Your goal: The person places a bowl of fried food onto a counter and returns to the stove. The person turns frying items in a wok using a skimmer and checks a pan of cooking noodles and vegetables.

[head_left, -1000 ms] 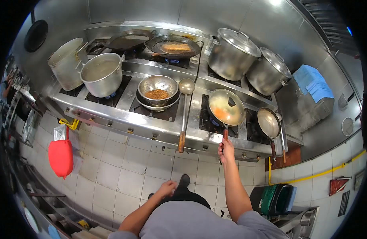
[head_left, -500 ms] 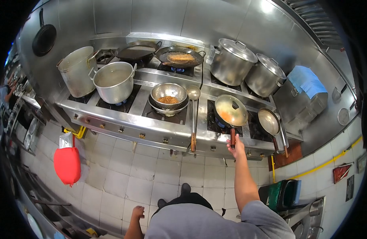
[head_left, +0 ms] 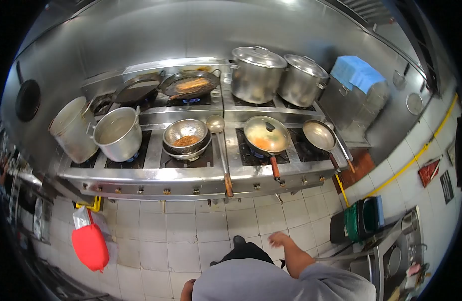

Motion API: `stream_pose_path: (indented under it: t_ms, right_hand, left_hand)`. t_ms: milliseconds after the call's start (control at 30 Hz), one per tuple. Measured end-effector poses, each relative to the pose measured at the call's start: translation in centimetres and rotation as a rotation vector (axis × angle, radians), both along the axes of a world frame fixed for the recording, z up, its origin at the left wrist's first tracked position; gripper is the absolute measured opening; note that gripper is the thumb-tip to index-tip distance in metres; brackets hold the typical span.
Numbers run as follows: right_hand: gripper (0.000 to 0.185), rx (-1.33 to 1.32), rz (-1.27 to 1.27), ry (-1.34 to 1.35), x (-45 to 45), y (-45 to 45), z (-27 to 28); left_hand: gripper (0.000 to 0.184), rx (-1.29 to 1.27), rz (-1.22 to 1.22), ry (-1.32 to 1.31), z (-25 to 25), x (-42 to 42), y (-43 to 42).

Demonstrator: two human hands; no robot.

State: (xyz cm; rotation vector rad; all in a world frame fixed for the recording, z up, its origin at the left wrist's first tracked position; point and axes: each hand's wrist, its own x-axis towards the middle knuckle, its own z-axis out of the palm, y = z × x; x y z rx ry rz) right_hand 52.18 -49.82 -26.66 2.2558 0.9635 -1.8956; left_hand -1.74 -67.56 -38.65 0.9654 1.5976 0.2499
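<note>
My right hand [head_left: 278, 239] hangs over the floor in front of my body, empty, its fingers loosely apart. Nearest on the stove is a frying pan [head_left: 266, 134] with a glass lid over orange food; its wooden handle [head_left: 275, 168] points toward me, and the hand is off it. Left of it, a long ladle [head_left: 223, 155] lies with its wooden grip over the stove's front edge. My left hand [head_left: 189, 287] shows only partly at the bottom edge, beside my shirt; its fingers are hidden.
The steel stove [head_left: 191, 175] also carries a perforated bowl [head_left: 186, 131] with brown food, an open pot [head_left: 116, 134], a wok [head_left: 190, 85] frying over a flame, and a lidded stockpot [head_left: 258, 75]. A green-lined bin [head_left: 358, 220] stands right; a red bag [head_left: 90, 248] hangs left.
My right hand has let go of the lidded pan's handle and drawn back toward my body. The view has shifted to the right, and my left hand is now mostly out of sight.
</note>
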Motion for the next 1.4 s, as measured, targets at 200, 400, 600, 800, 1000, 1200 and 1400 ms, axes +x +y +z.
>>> stream_pose_path:
  t_ms: [200, 400, 600, 800, 1000, 1200, 1400]
  right_hand:
    - [0.038, 1.127, -0.748, -0.295, 6.1, 11.1, 7.5]
    - [0.023, 1.503, -0.473, -0.342, 6.6, 24.1, 19.0]
    - [0.039, 1.484, -0.100, -0.498, 5.9, 35.4, 24.2]
    - [0.047, 1.286, 0.180, -0.728, 5.4, 42.3, 25.2]
    - [0.045, 1.216, 0.246, -0.834, 6.6, 45.6, 23.1]
    - [0.041, 1.177, 0.192, -0.758, 6.5, 45.3, 24.1]
    - [0.042, 1.150, 0.193, -0.725, 6.4, 45.0, 24.4]
  left_hand:
    - [0.033, -0.026, -0.013, 0.029, 6.6, -1.2, 4.7]
    - [0.036, -0.197, 0.461, -0.093, 10.0, 0.7, 8.3]
    - [0.035, -0.107, 0.377, -0.022, 9.9, 6.7, 8.6]
    - [0.030, 0.150, 0.329, 0.158, 8.1, 12.3, 5.6]
    - [0.031, 0.037, 0.556, 0.173, 12.0, 14.9, 5.3]
    - [0.029, 0.063, 0.626, 0.104, 13.5, 16.7, 5.2]
    - [0.029, -0.034, 0.559, 0.156, 13.4, 16.7, 6.6]
